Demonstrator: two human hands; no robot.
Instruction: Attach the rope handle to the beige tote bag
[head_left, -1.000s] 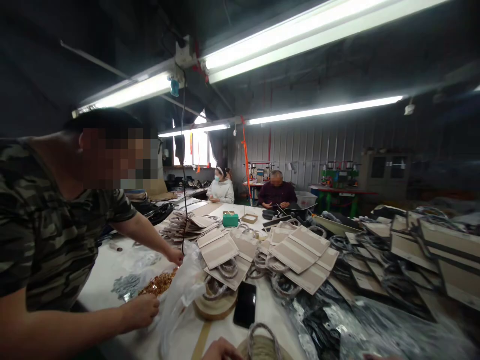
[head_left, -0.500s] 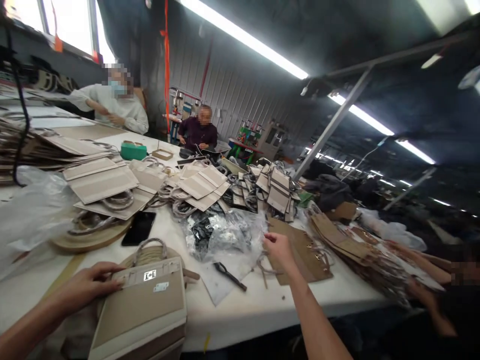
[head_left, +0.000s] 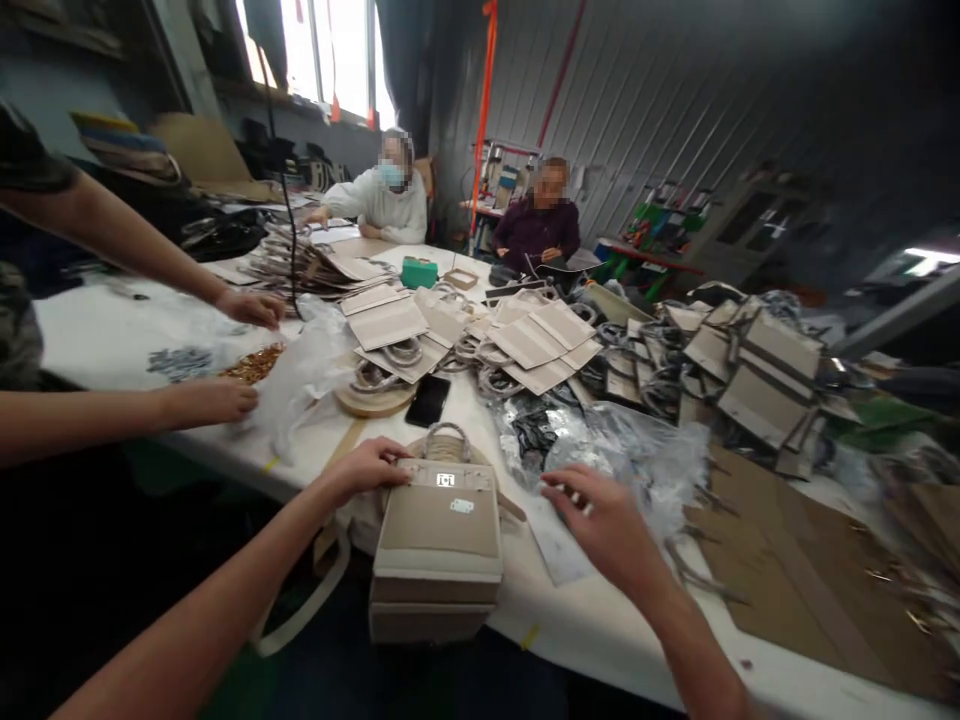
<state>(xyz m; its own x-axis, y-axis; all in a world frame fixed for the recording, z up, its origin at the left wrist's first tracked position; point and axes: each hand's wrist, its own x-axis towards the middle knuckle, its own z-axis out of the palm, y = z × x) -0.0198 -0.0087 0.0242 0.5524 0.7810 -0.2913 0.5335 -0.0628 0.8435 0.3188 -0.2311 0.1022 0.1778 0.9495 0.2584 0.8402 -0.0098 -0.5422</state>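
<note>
A beige handbag (head_left: pixel 442 525) with a woven handle and a small metal clasp lies on a stack at the near edge of the white table (head_left: pixel 600 625). My left hand (head_left: pixel 367 468) grips its upper left corner, fingers curled over the edge. To the right of the bag, my right hand (head_left: pixel 604 520) hovers with fingers curled in a pinch around something small that I cannot make out. It is just over a clear plastic bag of black parts (head_left: pixel 592 445).
A co-worker's hands (head_left: pixel 214 400) on the left work by a pile of brass fittings (head_left: pixel 255 362). A black phone (head_left: pixel 427 400), stacks of beige bag panels (head_left: pixel 536 345) and a green box (head_left: pixel 418 271) lie beyond. Brown panels (head_left: pixel 810 560) cover the right. Two people sit at the far end.
The view swung right and then back towards the left. My right hand drew back from the brown panels to beside the bag. My left hand stayed on the bag's top edge.
</note>
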